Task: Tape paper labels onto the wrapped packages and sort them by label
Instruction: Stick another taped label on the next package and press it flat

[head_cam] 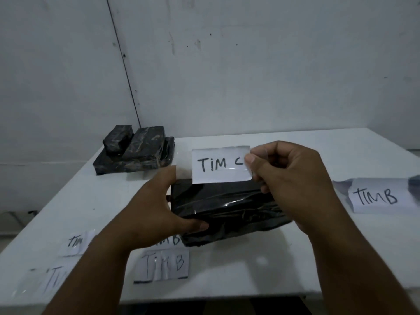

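A black wrapped package point(225, 210) on the table point(295, 258) is steadied by the left hand point(159, 208), its fingers curled round the near-left edge. A taped paper label point(219, 164) reading "TIM C" is pinched at its right end by the right hand point(288, 178), above the package's far edge. The labelling step appears to be in hand; next, the label would need lowering flat and pressing down.

L hand point(159, 208) gripping, R hand point(286, 176) pinching.

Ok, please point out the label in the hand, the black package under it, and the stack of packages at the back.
TIM C label point(218, 165): head view, middle of the paper.
Black package point(227, 205): head view, top face.
Stack of packages point(134, 155): head view, bottom package's top.
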